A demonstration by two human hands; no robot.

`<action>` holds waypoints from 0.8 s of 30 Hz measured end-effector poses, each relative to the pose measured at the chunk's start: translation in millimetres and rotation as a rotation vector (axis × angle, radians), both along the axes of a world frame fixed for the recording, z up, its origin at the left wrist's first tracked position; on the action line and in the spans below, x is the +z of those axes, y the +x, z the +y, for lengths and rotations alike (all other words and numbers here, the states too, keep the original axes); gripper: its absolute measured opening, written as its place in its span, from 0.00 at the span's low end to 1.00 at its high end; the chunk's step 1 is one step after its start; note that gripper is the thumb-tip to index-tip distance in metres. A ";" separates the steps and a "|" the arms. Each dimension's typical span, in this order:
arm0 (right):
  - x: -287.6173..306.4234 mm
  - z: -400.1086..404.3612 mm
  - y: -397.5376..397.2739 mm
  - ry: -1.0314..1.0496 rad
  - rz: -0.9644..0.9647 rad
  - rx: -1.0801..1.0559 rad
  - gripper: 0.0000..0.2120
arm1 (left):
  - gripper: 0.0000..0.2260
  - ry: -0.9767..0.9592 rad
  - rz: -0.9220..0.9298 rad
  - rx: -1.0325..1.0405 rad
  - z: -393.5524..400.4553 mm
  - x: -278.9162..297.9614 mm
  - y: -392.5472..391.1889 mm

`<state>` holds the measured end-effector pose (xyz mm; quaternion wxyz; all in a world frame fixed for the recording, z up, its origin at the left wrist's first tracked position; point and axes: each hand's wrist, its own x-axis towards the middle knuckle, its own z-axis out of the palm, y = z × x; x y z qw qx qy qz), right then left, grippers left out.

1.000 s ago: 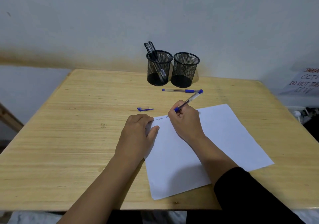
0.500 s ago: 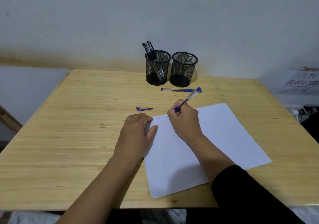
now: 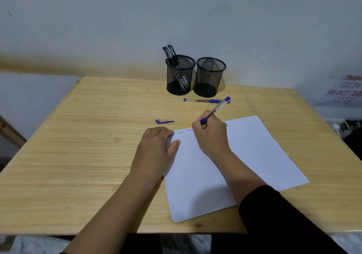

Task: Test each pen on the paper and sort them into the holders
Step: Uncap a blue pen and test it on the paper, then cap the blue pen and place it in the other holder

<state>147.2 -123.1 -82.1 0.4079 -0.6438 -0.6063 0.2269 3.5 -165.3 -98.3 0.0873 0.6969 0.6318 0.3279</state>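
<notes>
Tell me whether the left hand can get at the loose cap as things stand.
Probably yes. The cap lies on bare table just beyond the left hand, nothing between them; but that hand is pressing the paper down.

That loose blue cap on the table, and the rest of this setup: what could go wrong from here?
The blue cap lies apart from the pen held by the right hand; it could be forgotten or knocked away. The spare blue pen lies loose near the holders and might roll. If the left hand lifts, the paper may slide.
</notes>
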 end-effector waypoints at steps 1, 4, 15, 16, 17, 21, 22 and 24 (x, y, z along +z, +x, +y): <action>0.5 -0.1 -0.1 -0.004 0.008 -0.004 0.04 | 0.14 -0.001 0.000 -0.003 0.4 -0.4 0.3; 1.9 -0.1 -0.3 -0.002 0.010 0.005 0.04 | 0.14 0.001 -0.001 -0.004 1.2 -0.7 0.5; 16.3 -1.2 14.7 -0.141 0.821 -0.086 0.09 | 0.13 0.064 -0.125 0.085 23.5 9.4 -9.4; 18.2 -1.8 14.9 -0.149 0.825 -0.075 0.09 | 0.14 0.035 -0.132 0.107 30.0 11.8 -11.3; 20.2 -2.1 14.9 -0.159 0.829 -0.069 0.09 | 0.14 -0.013 -0.119 0.119 37.2 13.0 -13.6; 31.9 0.7 14.2 -0.241 0.927 -0.103 0.07 | 0.10 -0.166 0.006 0.092 59.8 15.4 -17.0; 35.2 2.2 14.3 -0.261 0.957 -0.109 0.07 | 0.09 -0.170 0.019 0.087 62.2 15.7 -17.0; 40.4 3.9 15.0 -0.253 0.960 -0.082 0.08 | 0.08 -0.154 0.017 0.090 63.7 17.3 -17.0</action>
